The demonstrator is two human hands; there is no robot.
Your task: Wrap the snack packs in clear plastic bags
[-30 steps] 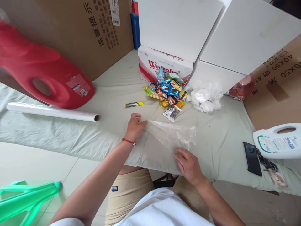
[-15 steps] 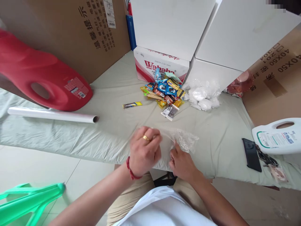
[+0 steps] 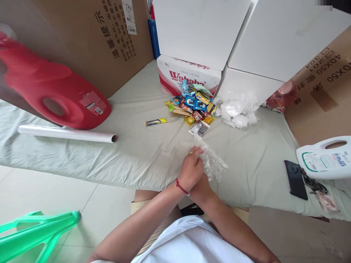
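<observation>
Left hand (image 3: 192,166) grips crumpled clear film (image 3: 215,164); right hand (image 3: 201,188), overlapped beneath, grip undeterminable. Gather evenly, clear of packet (image 3: 202,129) ahead.

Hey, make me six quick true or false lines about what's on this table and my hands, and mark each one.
1. The left hand crosses over the right hand. True.
2. The red bracelet is on the right wrist. False: it is on the left wrist.
3. Clear plastic lies next to the left hand. True.
4. The white roll lies on the near side of the red jug. True.
5. The phone lies left of both hands. False: it lies to their right.
6. The snacks are inside a box. False: they are heaped on the cloth.
</observation>
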